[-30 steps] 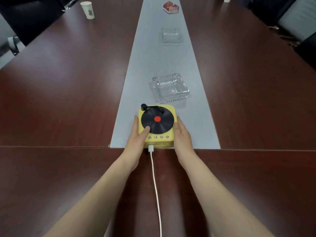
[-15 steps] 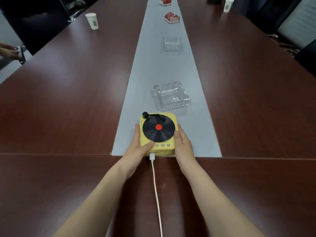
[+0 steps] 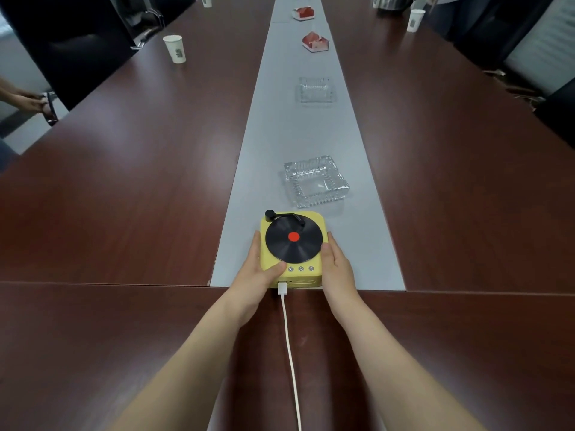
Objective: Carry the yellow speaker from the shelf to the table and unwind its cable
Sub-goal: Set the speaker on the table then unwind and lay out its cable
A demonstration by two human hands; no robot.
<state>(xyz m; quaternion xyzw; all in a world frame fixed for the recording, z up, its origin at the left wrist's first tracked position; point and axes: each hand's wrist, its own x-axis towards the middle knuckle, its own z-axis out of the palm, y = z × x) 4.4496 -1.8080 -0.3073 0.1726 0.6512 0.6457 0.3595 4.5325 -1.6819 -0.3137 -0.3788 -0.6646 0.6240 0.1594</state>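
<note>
The yellow speaker [image 3: 314,276], shaped like a small record player with a black disc and red centre, rests on the near end of the table's grey centre strip [image 3: 305,135]. My left hand [image 3: 256,272] grips its left side, thumb on the top near the disc. My right hand [image 3: 337,265] holds its right side. A white cable [image 3: 291,353] is plugged into the speaker's near face and runs straight toward me between my forearms, off the bottom edge.
A glass ashtray [image 3: 315,181] sits just beyond the speaker, a second one [image 3: 315,89] farther along. Red-and-white boxes [image 3: 315,42] lie farther up the strip. Paper cups [image 3: 175,48] stand on the dark wooden table [image 3: 124,166]. Another person's hand [image 3: 29,102] shows at the left edge.
The camera has tilted up a little, so more of the far table shows. Both hands stay on the speaker's sides; the speaker and cable have not visibly moved.
</note>
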